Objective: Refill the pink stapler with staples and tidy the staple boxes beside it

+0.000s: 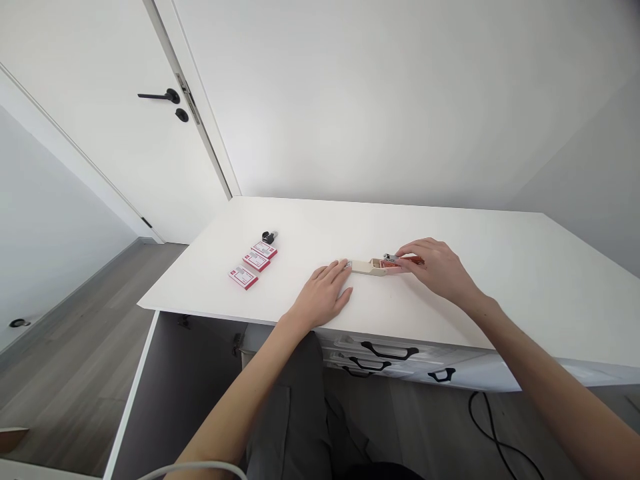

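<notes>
A stapler (363, 267) lies folded open lengthwise on the white cabinet top, its cream part to the left and a pinkish-red part to the right. My left hand (323, 293) rests flat with its fingertips on the cream part's left end, by a small metal plate; the thumb is apart. My right hand (436, 267) is closed over the right part, pinching a red piece with a silver metal end (391, 258) that is raised slightly. The fingers hide much of that side.
Three red-and-white small boxes (256, 260) lie at the left, with a small black object with a metal part (269, 237) behind them. The cabinet top (475, 247) meets the wall at the back. Below are drawers with black handles (390, 351) and a black cable (493, 427).
</notes>
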Motion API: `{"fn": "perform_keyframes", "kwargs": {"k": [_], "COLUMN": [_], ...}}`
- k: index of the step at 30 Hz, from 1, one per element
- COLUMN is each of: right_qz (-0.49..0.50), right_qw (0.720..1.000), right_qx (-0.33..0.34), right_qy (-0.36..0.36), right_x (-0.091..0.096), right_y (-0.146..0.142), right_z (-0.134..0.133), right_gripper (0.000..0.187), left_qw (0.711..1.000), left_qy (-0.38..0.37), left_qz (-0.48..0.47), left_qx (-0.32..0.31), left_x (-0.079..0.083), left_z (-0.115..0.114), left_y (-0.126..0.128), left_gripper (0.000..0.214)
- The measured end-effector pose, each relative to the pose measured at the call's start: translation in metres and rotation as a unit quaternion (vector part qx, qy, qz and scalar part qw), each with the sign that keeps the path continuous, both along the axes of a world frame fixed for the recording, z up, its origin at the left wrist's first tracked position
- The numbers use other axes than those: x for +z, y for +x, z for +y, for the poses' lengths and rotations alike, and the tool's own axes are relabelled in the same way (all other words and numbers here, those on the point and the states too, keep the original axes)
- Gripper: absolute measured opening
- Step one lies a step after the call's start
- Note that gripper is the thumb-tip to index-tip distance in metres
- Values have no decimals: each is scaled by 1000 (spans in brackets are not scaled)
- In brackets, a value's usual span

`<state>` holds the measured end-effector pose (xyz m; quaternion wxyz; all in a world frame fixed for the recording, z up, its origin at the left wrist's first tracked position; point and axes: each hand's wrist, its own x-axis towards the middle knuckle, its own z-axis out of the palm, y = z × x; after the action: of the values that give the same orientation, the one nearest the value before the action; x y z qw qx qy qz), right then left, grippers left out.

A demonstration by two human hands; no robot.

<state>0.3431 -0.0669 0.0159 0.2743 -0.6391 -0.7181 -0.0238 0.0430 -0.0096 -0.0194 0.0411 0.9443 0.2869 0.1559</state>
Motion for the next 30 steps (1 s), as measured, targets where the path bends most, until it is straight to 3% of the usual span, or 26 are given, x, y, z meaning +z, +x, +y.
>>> {"fn": "perform_keyframes", "kwargs": {"k": [11,19,25,30], "right_qz": [1,-1,145,253], "right_qw": [1000,1000,984,961], "right_qx": [26,-25,-58,-65], "right_qy": [-2,-14,-80,-90], "right_x": [1,-4,-9,1], "right_y": [-6,20,37,26], "right_z": [1,-22,-36,-37], "right_gripper": [44,49,52,53], "left_qw": [1000,1000,1000,1000], "left_qy": [1,-6,-11,-18], "left_qz": [-13,-9,-9,-11], "left_qx": [-1,0,2,0], "left_x": [-2,-1,-1,-1], "left_z": [0,-1,0,0], "left_y": [0,0,0,0], "left_gripper": [53,53,54,54]}}
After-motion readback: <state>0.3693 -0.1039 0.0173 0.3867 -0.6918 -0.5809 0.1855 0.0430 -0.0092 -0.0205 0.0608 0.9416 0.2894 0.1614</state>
